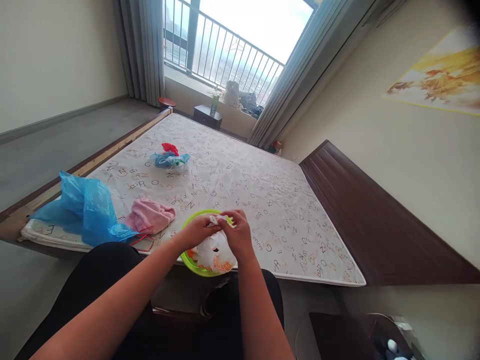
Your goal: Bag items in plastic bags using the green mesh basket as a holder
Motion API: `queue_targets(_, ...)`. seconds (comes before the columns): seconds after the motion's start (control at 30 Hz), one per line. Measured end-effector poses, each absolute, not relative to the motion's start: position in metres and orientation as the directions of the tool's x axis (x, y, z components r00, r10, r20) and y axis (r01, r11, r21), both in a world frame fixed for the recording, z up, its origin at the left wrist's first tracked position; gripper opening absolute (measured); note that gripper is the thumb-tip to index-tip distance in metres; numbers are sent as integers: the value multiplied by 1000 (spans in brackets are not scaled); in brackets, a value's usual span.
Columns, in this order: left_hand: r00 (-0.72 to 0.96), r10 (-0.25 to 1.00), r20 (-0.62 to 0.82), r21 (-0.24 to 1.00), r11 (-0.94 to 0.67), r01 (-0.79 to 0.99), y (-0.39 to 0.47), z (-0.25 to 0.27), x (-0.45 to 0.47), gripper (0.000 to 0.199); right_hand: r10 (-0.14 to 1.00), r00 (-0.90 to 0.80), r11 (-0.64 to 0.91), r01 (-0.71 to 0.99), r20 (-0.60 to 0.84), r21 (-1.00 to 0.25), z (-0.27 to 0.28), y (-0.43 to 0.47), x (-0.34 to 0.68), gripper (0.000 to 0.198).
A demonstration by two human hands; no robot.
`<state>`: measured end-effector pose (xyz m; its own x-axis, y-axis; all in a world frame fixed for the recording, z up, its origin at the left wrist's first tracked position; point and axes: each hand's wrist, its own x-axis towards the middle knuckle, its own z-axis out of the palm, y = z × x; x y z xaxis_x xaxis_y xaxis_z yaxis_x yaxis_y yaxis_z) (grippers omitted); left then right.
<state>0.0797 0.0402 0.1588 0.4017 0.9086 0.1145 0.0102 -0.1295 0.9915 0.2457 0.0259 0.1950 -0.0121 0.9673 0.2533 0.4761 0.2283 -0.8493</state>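
Note:
A white plastic bag [215, 250] with orange markings hangs in and over a lime-green basin [195, 268] at the mattress edge. My left hand [198, 231] pinches the bag's gathered top. Close beside it, my right hand [238, 234] grips the same twisted part, fingertips nearly meeting those of the left. Left of the basin lies a crumpled pink cloth [150, 215]. A large blue plastic bag [88, 205] spreads out beyond the cloth, with a red cord [144, 245] near both.
The letter-printed mattress [240, 175] bears a small heap of blue plastic [170, 160] and a red bundle [170, 148]. A dark wooden headboard [375, 215] stands at right. Near the window is a small dark table [207, 116] holding a green vase [214, 105].

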Motion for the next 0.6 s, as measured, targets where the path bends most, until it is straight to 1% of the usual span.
queue_targets(0.07,417,903,98,995,-97,-22,42,162,78,25,964,-43,249,480,261,-841,191,33,257,36)
queue_targets(0.1,428,900,83,996,-81,-23,43,163,76,24,963,-77,264,480,260,-837,189,37,263,40)
queue_targets(0.17,462,886,52,998,-55,-8,46,167,72,22,963,-184,264,476,199,-839,184,46,276,37)
queue_targets(0.23,501,865,31,999,-47,19,51,168,69,22,959,-271,203,464,79,-862,182,53,287,29)
queue_targets(0.3,519,855,24,998,-52,40,55,166,68,23,964,-266,128,424,12,-897,183,60,296,25)
queue_targets(0.37,491,871,31,994,-76,72,59,161,68,25,979,-205,82,352,9,-932,185,66,302,25)
queue_targets(0.43,428,904,21,980,-104,172,62,154,69,28,986,-166,28,283,-20,-959,185,71,307,25)
queue_targets(0.5,369,929,-20,936,-112,334,64,147,70,27,983,-161,-54,209,-89,-976,182,75,309,28)
queue_targets(0.57,337,940,-54,884,-112,454,66,140,70,24,977,-153,-138,87,-150,-987,176,77,307,31)
queue_targets(0.6,331,942,-62,873,-110,476,67,137,70,23,974,-148,-171,10,-170,-985,174,78,304,33)
